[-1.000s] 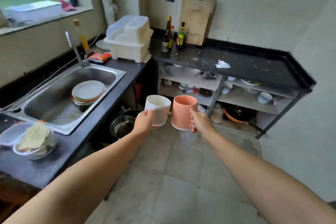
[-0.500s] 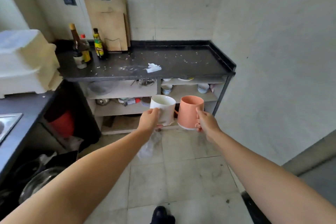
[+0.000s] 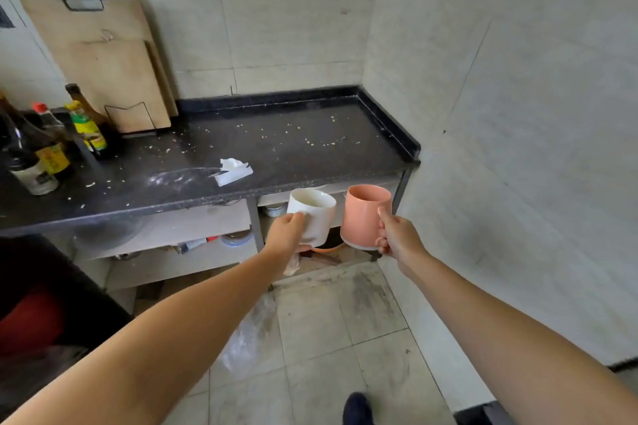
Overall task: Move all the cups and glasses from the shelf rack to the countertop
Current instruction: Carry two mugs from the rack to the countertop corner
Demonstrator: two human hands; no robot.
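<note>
My left hand (image 3: pixel 286 234) grips a white cup (image 3: pixel 312 212) by its side, upright. Just to its right, my right hand (image 3: pixel 397 238) holds a pink cup (image 3: pixel 364 214) by the handle, also upright. Both cups hang in the air in front of the front edge of the black countertop (image 3: pixel 293 145), at the right end, a little below its surface. Under the countertop runs the shelf rack (image 3: pixel 193 228) with bowls and small items on its boards.
A crumpled white tissue (image 3: pixel 233 171) and crumbs lie on the countertop. Sauce bottles (image 3: pixel 51 145) stand at its left, wooden cutting boards (image 3: pixel 103 62) lean on the back wall. The tiled wall closes the right side. A plastic bag (image 3: pixel 248 338) lies on the floor.
The view has turned right, away from the sink, and closed in on the black countertop. Both hands still carry their cups, now near the counter's front edge.
</note>
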